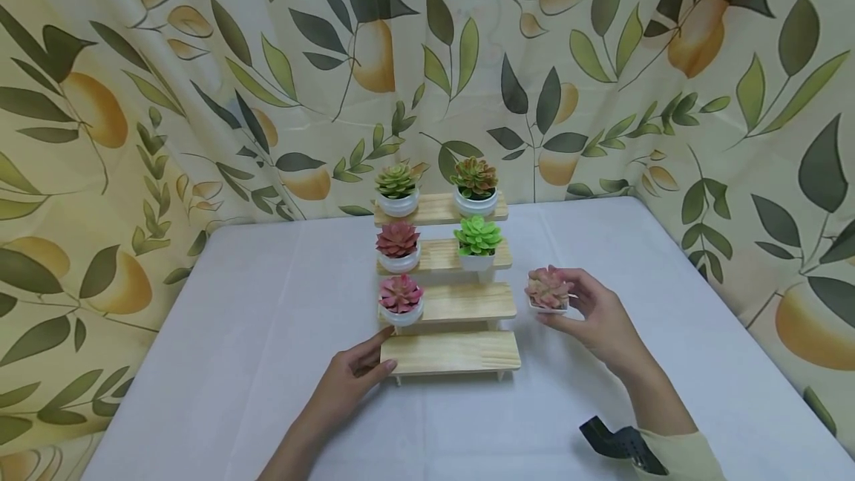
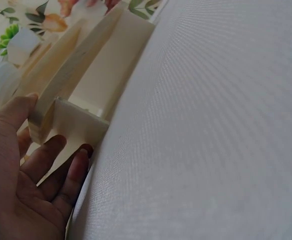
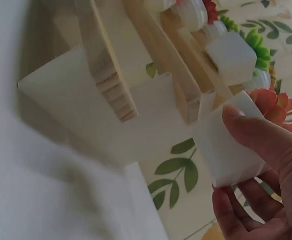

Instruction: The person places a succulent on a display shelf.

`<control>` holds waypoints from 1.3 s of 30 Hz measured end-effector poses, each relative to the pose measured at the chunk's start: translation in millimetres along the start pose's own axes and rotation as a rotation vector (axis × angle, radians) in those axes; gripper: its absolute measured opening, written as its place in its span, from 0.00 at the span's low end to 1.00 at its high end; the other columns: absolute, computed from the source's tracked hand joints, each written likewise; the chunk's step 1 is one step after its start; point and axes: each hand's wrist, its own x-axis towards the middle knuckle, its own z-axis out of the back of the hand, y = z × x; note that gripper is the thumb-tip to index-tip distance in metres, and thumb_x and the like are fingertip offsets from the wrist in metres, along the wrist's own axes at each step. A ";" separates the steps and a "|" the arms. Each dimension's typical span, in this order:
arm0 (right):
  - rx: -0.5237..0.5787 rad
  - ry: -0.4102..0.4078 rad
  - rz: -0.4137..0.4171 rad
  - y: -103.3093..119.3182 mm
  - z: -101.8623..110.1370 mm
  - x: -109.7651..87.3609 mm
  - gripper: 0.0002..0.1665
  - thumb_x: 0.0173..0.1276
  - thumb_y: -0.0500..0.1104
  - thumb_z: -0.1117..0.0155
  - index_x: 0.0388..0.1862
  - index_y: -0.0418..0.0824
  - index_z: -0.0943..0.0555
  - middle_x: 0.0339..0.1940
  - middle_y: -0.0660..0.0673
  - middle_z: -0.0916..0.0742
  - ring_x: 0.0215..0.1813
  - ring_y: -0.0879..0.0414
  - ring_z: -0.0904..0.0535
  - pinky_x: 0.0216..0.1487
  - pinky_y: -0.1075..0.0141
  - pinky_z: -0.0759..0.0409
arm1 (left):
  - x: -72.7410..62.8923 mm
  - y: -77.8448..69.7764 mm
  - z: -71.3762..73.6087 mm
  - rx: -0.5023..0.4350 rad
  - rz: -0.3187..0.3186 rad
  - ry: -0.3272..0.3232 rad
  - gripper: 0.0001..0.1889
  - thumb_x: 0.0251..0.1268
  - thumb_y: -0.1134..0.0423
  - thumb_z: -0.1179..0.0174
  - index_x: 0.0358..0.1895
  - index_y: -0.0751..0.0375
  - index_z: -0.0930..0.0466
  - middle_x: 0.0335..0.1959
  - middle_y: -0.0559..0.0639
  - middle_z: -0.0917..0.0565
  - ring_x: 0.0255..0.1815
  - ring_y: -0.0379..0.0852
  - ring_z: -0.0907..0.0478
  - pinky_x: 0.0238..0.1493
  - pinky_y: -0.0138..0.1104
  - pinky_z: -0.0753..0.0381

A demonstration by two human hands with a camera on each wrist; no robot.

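A tiered plant stand [image 1: 450, 352] with pale wooden steps stands on the table. At the left end of its lowest step is my left hand [image 1: 352, 379], which holds the board; in the left wrist view the thumb [image 2: 23, 107] lies on the board's edge and the other fingers curl beneath it. My right hand [image 1: 594, 314] pinches a pink succulent [image 1: 549, 288] in a square white pot [image 3: 236, 145], just right of the second-lowest step. A magenta succulent [image 1: 401, 295] occupies that step's left end, in a round white pot.
Higher up stand a dark red succulent [image 1: 398, 240], a bright green succulent [image 1: 477, 236], a pale green succulent [image 1: 396, 181] and a reddish-green succulent [image 1: 475, 178]. White cloth [image 1: 280, 318] covers the table. A leaf-patterned curtain [image 1: 401, 58] hangs behind. A black strap [image 1: 621, 442] lies by the right sleeve.
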 end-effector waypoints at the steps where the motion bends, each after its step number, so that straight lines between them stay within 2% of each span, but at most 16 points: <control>1: 0.005 0.002 0.014 3.9 -0.9 0.4 0.38 0.57 0.38 0.16 0.65 0.36 0.25 0.66 0.42 0.21 0.62 0.65 0.26 0.59 0.79 0.29 | -0.3 -0.4 0.2 0.000 0.003 -0.002 0.31 0.71 0.57 0.31 0.75 0.56 0.27 0.57 0.55 0.14 0.58 0.46 0.17 0.57 0.31 0.23; 6: 0.018 0.027 0.067 19.9 -4.5 2.7 0.38 0.57 0.37 0.16 0.65 0.36 0.25 0.65 0.41 0.20 0.59 0.63 0.24 0.60 0.78 0.28 | -1.6 -2.3 1.4 0.010 0.007 0.009 0.31 0.72 0.55 0.32 0.75 0.52 0.27 0.60 0.53 0.16 0.61 0.45 0.19 0.61 0.35 0.25; 11: 0.045 0.049 0.100 29.9 -7.4 5.0 0.38 0.57 0.35 0.16 0.64 0.36 0.24 0.66 0.42 0.20 0.62 0.62 0.23 0.61 0.76 0.28 | -2.0 -2.9 1.9 0.023 -0.001 0.027 0.31 0.73 0.53 0.33 0.76 0.49 0.28 0.61 0.51 0.17 0.63 0.44 0.21 0.64 0.40 0.26; 17: 0.044 0.116 0.083 38.9 -18.0 9.1 0.39 0.56 0.41 0.15 0.64 0.40 0.23 0.66 0.44 0.19 0.64 0.52 0.22 0.62 0.74 0.27 | -1.5 -1.7 2.2 0.017 -0.002 0.026 0.31 0.73 0.54 0.33 0.76 0.51 0.28 0.62 0.52 0.17 0.62 0.43 0.20 0.64 0.39 0.26; 22: 0.051 0.151 0.088 44.4 -28.1 11.9 0.40 0.55 0.38 0.14 0.65 0.39 0.24 0.60 0.44 0.18 0.60 0.48 0.21 0.61 0.72 0.25 | -1.1 -2.4 1.9 0.022 -0.006 0.029 0.31 0.73 0.53 0.33 0.76 0.51 0.29 0.62 0.52 0.17 0.62 0.44 0.20 0.64 0.40 0.26; 30: 0.046 0.163 0.093 48.9 -42.7 14.4 0.42 0.54 0.37 0.14 0.67 0.39 0.24 0.58 0.44 0.18 0.56 0.49 0.23 0.61 0.69 0.23 | -0.7 -2.5 1.8 0.016 0.001 0.038 0.31 0.73 0.53 0.33 0.77 0.50 0.29 0.63 0.52 0.17 0.63 0.44 0.21 0.64 0.40 0.26; 34: 0.046 0.156 0.090 53.2 -47.9 14.5 0.41 0.54 0.36 0.15 0.67 0.38 0.23 0.57 0.43 0.18 0.55 0.49 0.22 0.61 0.66 0.22 | -0.4 -3.0 2.6 0.026 -0.002 0.037 0.31 0.73 0.53 0.33 0.77 0.50 0.29 0.61 0.51 0.17 0.63 0.43 0.21 0.63 0.37 0.26; 39: 0.041 0.160 0.068 56.2 -52.3 14.6 0.41 0.56 0.39 0.15 0.67 0.39 0.23 0.59 0.43 0.18 0.57 0.50 0.20 0.61 0.62 0.22 | -0.2 -2.4 2.9 0.035 -0.005 0.035 0.31 0.73 0.53 0.33 0.77 0.48 0.29 0.62 0.51 0.17 0.63 0.43 0.21 0.63 0.37 0.25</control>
